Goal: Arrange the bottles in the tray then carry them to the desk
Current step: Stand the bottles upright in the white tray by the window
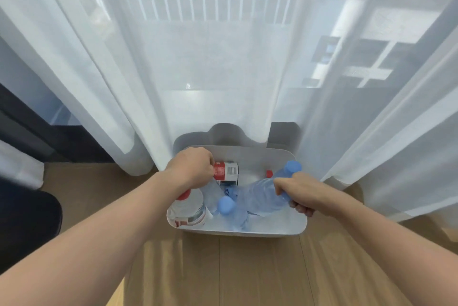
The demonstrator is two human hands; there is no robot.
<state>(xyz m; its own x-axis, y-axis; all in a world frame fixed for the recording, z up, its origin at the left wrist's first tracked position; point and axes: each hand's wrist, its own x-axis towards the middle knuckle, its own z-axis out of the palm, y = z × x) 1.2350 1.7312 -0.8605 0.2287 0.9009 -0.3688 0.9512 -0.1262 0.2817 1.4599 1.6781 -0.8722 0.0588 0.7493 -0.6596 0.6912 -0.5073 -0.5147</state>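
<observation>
Bottles [260,196] in tray [247,231], before curtain [198,70]

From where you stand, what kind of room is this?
Probably a room in a flat or a hotel, by a tall window: sheer white curtains hang to a wooden floor, with buildings showing through them. A white plastic tray of water bottles sits on the floor.

Grey rounded-corner plastic tray [247,230]: smooth, matt walls with a soft sheen on the floor. Contents: clear, ribbed, glossy blue-tinted plastic bottle [262,194] with matt blue cap [293,166]; clear glossy plastic bottle with red-and-white printed paper-like label [190,210] and smooth red cap [184,195]; red-and-white labelled bottle with barcode [226,172], satin finish. Surroundings: sheer white woven cloth curtain [223,70], softly matt; light brown wood-grain plank floor [223,268], smooth with low gloss.
</observation>
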